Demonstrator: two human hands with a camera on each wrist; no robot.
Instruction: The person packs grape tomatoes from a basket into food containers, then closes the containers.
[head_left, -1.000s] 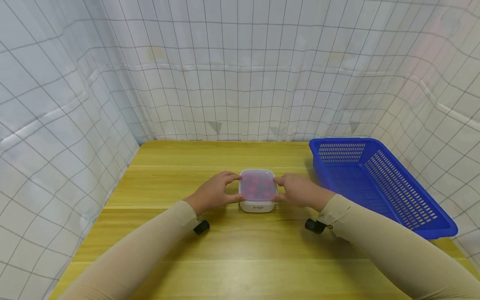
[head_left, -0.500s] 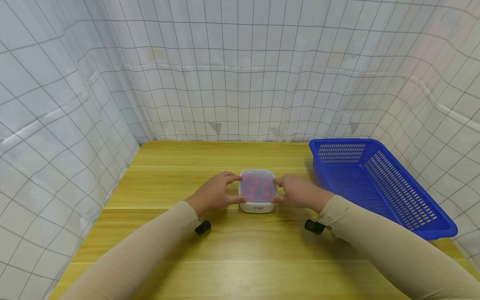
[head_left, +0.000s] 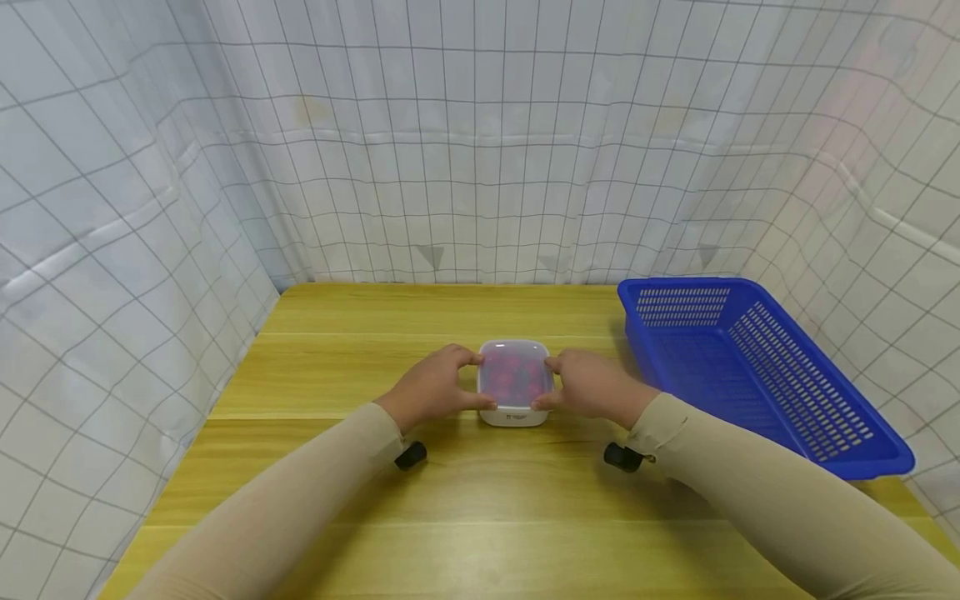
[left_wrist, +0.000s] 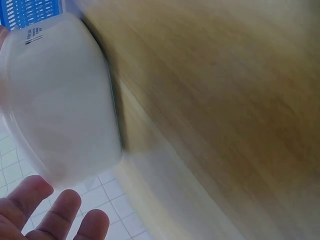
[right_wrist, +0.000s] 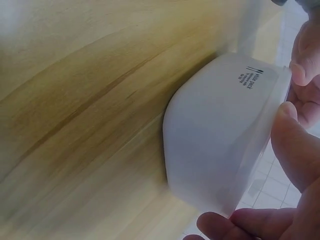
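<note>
Head view: small white lidded container point(head_left: 514, 383) seen on tabletop point(head_left: 480, 500) at centre, red contents dimly visible through lid. Container gripped at left side by left hand point(head_left: 435, 387), at right side by right hand point(head_left: 592, 385), fingers curled round rim. Blue basket point(head_left: 757, 367) placed well right. Risk judged: lid popped loose if edges squeezed unevenly; contents spilled if container tilted.
</note>
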